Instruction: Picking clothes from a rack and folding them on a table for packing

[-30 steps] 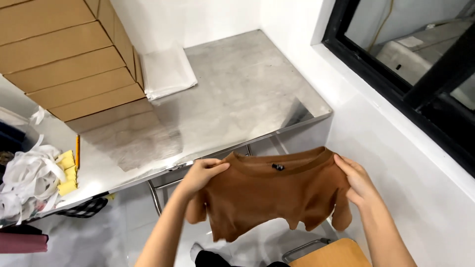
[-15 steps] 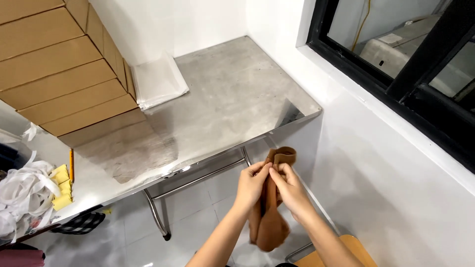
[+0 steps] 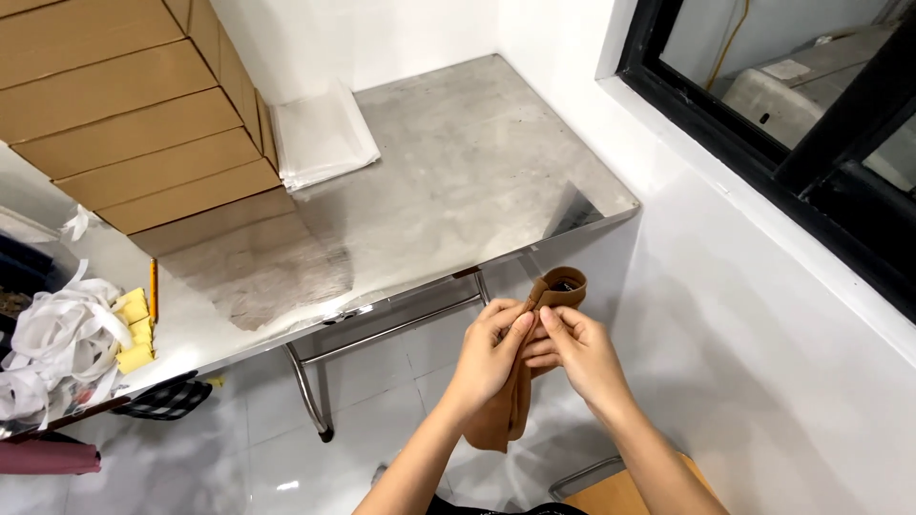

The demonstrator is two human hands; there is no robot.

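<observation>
Holding the soft brown cloth top [image 3: 558, 291] folded in half, we had both hands pressed close together in the air, just past the front edge of the shiny grey metal desk [image 3: 458, 181]. A second before, we had held that same top spread out wide, one hand at each side. Then the two sides met, so the fold down the middle looked done, and the top hung as a long narrow strip.

Our left hand [image 3: 491, 353] pinched the cloth with its fingers [image 3: 520, 329] clenched on the folded edge. Our right hand [image 3: 577, 348] did the same from the other side, and the two hands touched each other. The neck of the top stuck up above our hands like a little loop. The bottom of it hung down between our wrists.

We could not see how neatly the sleeves lay, because our hands covered the middle of the cloth. The low end of the top was partly behind our left arm. On the desk stood a stack of flat brown cardboard boxes [image 3: 134, 114], cut off at the top of the view. Beside them lay clear plastic bags [image 3: 320, 138]. A heap of white paper strips [image 3: 52, 339] sat at the far left, half out of sight.
</observation>
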